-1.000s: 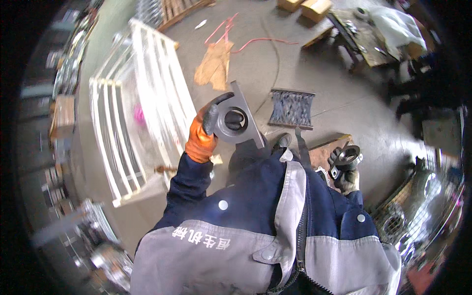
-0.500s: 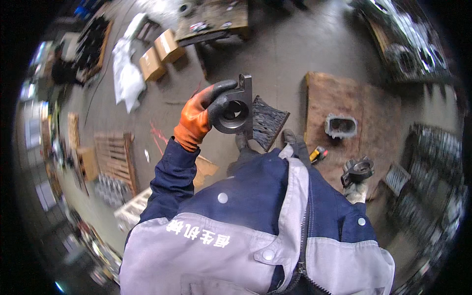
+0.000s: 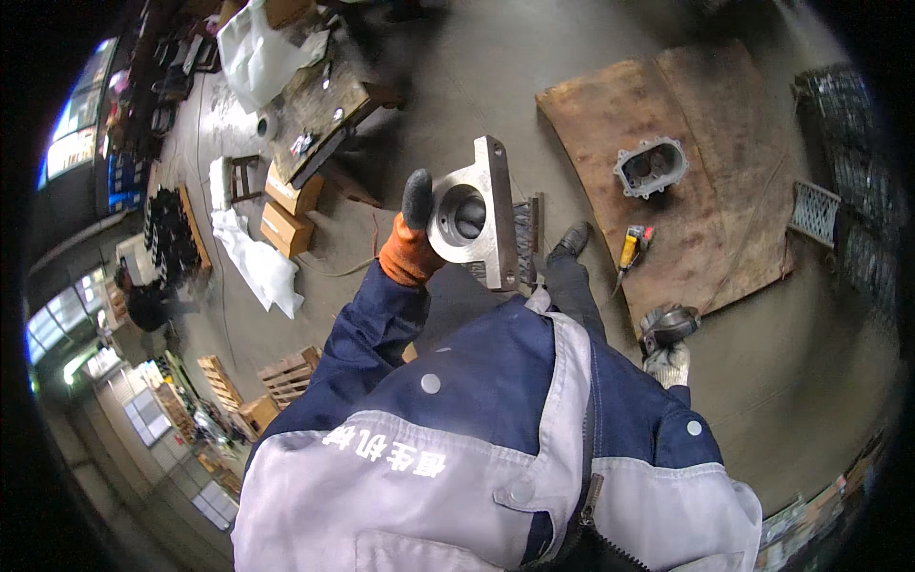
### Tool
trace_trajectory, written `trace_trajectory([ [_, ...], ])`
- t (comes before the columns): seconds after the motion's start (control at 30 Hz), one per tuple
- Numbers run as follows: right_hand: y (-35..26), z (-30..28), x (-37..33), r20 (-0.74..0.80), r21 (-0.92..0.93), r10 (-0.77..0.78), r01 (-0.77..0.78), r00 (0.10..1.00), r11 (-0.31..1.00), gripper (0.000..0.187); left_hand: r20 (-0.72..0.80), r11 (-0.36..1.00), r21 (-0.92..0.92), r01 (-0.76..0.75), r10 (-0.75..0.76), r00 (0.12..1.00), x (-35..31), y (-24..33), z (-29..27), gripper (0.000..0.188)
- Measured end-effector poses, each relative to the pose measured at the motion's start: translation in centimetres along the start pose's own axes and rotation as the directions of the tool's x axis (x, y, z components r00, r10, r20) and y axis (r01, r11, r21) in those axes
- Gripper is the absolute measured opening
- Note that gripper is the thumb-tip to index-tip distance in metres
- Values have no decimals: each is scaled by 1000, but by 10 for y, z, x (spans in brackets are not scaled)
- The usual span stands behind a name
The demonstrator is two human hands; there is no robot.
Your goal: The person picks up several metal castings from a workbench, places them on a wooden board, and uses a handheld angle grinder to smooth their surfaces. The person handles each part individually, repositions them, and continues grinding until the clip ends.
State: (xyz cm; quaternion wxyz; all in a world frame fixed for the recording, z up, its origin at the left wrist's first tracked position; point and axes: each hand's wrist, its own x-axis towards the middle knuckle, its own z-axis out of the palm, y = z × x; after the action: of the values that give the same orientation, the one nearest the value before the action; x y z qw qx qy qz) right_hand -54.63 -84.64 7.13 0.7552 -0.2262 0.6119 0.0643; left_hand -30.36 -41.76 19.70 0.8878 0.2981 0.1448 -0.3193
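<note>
Gripping a grey metal bracket (image 3: 493, 212), the person's left hand (image 3: 416, 227), in an orange glove with dark fingers, holds it up in front of the body, left of the jacket zip. Grip sits on the ring side: thumb or finger stands up at the ring's outer edge, and dark glove shows through the bore. Flat plate of the bracket lies right of the ring, away from the palm. Plate's long axis runs near upright in view, top end leaning slightly left, bottom end over the legs.

Right hand (image 3: 661, 349), dark glove with pale knit cuff, is low on the right, closed round a smaller dark round part (image 3: 676, 325); finger placement too blurred to tell. The two parts are well apart.

Open grey housing (image 3: 665, 183) sits on a big brown board (image 3: 739, 214), right of the bracket and beyond the right hand. In view the right hand looks nearer to it than the left; true depth can't be told. Yellow tool (image 3: 630, 251) lies on the board between housing and right hand. Dark slatted piece (image 3: 525, 234) shows partly behind the bracket.
</note>
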Motion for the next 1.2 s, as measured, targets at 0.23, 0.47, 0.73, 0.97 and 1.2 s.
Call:
trace_trajectory([
  [0.23,-7,74,-3,44,123,62,-67,997,990,32,138,989,27,148,-150,979,94,-13,8,94],
  [0.47,14,105,32,-68,368,72,-42,995,929,31,70,946,294,137,-165,984,176,2,-6,73],
  [0.73,85,148,152,-6,537,43,-33,999,843,29,-219,599,524,605,-592,776,350,-10,-108,38],
  [0.97,183,159,396,-272,-99,19,-47,962,994,28,-528,203,775,598,-310,790,429,-82,-221,45],
  [1.2,194,224,597,229,-953,-502,89,834,-288,34,-458,340,786,516,-240,856,499,-132,-337,39],
])
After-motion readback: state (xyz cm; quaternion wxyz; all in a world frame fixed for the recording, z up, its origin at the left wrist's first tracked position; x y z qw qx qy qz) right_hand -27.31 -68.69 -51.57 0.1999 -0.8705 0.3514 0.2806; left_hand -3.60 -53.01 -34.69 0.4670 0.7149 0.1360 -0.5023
